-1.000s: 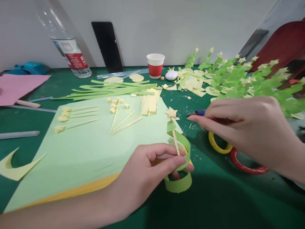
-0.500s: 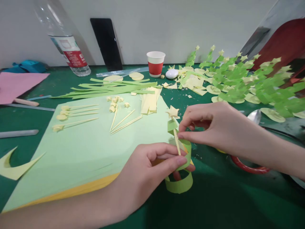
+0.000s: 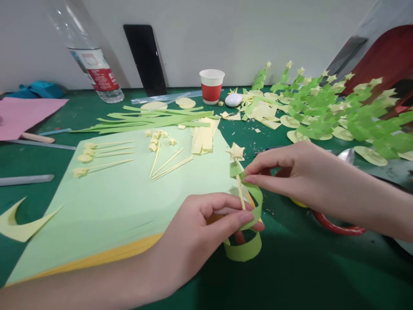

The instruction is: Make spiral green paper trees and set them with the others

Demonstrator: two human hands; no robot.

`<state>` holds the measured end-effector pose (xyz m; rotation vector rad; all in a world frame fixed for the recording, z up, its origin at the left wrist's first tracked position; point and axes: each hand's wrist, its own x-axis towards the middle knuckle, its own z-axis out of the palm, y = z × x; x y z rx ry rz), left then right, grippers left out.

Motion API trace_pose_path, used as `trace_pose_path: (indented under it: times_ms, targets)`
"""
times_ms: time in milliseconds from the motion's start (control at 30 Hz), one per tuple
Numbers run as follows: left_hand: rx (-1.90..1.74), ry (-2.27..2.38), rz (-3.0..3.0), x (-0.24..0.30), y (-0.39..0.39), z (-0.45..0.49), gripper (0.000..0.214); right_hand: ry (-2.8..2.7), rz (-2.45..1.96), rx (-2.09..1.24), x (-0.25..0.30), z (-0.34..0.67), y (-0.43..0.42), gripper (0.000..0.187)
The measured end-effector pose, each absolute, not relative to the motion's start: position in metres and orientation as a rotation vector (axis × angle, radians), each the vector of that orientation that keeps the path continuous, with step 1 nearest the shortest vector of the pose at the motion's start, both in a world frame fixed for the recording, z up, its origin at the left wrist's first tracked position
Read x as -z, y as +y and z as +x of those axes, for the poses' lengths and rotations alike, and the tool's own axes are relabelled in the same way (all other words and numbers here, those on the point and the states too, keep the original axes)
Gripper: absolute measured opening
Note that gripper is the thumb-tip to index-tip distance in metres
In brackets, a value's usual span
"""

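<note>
My left hand [image 3: 200, 232] pinches a thin stick [image 3: 240, 196] topped with a yellow paper star [image 3: 235, 151]. A green paper strip [image 3: 250, 234] spirals down the stick and curls into a loop below my fingers. My right hand [image 3: 300, 174] reaches in from the right, thumb and forefinger pinched on the green strip just under the star. Both hands hover over the near right corner of a pale green paper sheet [image 3: 112, 202] on the green table.
More star-topped sticks [image 3: 103, 155] and yellow strips [image 3: 203, 137] lie on the sheet. Behind are long green strips [image 3: 151, 120], a red and white cup [image 3: 211, 86], a phone [image 3: 145, 60], a bottle [image 3: 93, 64]. Finished green paper trees [image 3: 338, 112] crowd the right; scissor handles [image 3: 335, 224] lie under my right wrist.
My right hand left the scissors at the right and moved left to the stick, where it now pinches the green strip below the star. The left hand has held still.
</note>
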<state>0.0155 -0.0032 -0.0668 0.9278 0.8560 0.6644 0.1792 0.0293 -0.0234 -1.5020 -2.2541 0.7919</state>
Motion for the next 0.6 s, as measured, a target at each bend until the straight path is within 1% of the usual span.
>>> trace_pose_path:
  times_ms: [233, 500, 600]
  targets:
    - [-0.659, 0.867, 0.951, 0.0671, -0.0027, 0.0152, 0.012, -2.289, -1.573, -0.818, 0.0242, 0.1795, 0.0306, 0.023]
    - [-0.664, 0.871, 0.917, 0.0641, -0.004, 0.0162, 0.011, -2.293, -1.52, -0.857, 0.0231, 0.1778, 0.0298, 0.018]
    - [-0.67, 0.871, 0.913, 0.0639, -0.0039, 0.017, 0.01, -2.288, -1.507, -0.858, 0.0233, 0.1768, 0.0298, 0.02]
